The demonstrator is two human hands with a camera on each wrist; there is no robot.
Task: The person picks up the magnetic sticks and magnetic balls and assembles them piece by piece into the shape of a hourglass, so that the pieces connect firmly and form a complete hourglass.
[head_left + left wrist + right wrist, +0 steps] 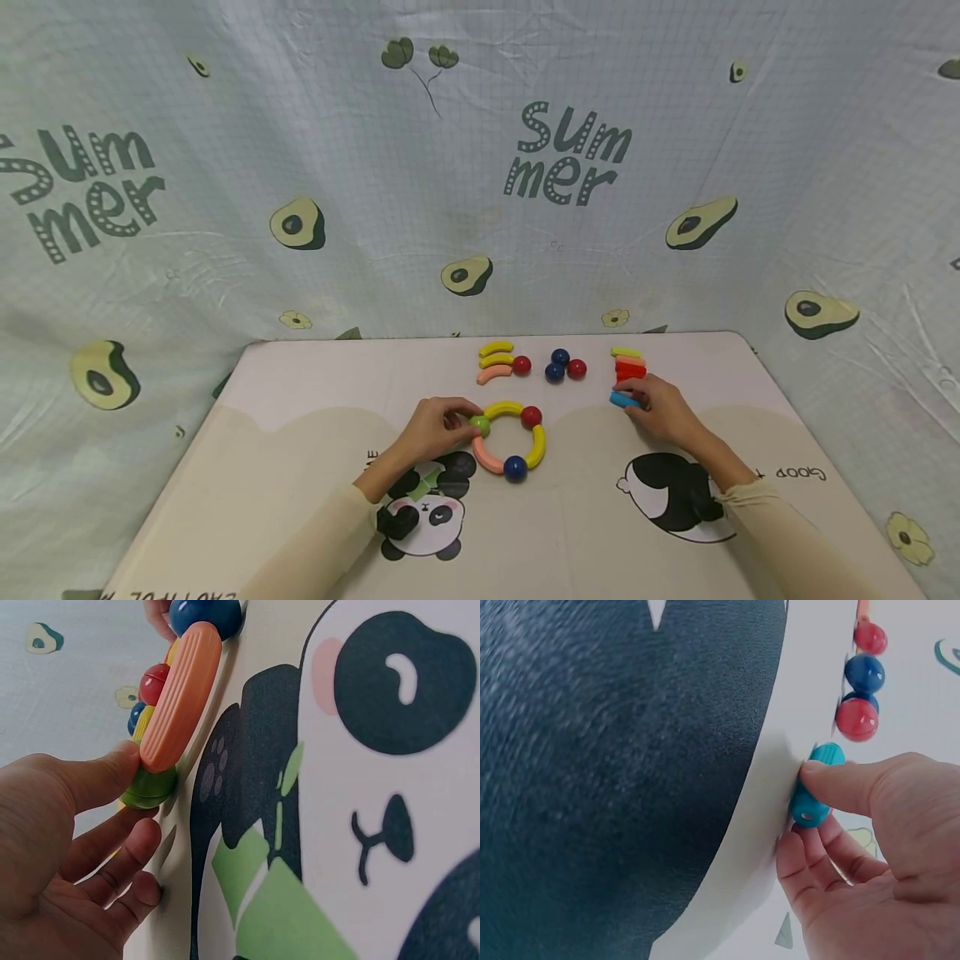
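A ring of toy pieces lies on the table, made of yellow curved pieces (537, 447), an orange curved piece (182, 697), a red ball (531, 417), a dark blue ball (515, 469) and a green ball (150, 787). At the ring's left side my left hand (437, 429) pinches the green ball between thumb and forefinger. Further right, my right hand (662, 408) holds a short blue rod (810, 802) with a hole in its end, thumb on one side and fingers on the other. That rod lies just in front of a row of red rods (630, 372), partly hidden by the hand.
Behind the ring lie spare curved pieces (496, 347) with a red ball (521, 365) beside them. A cluster of dark blue balls (555, 372) and another red ball (577, 369) is in the middle. A yellow-green rod (626, 352) tops the right row. A printed curtain (375, 208) hangs behind the table.
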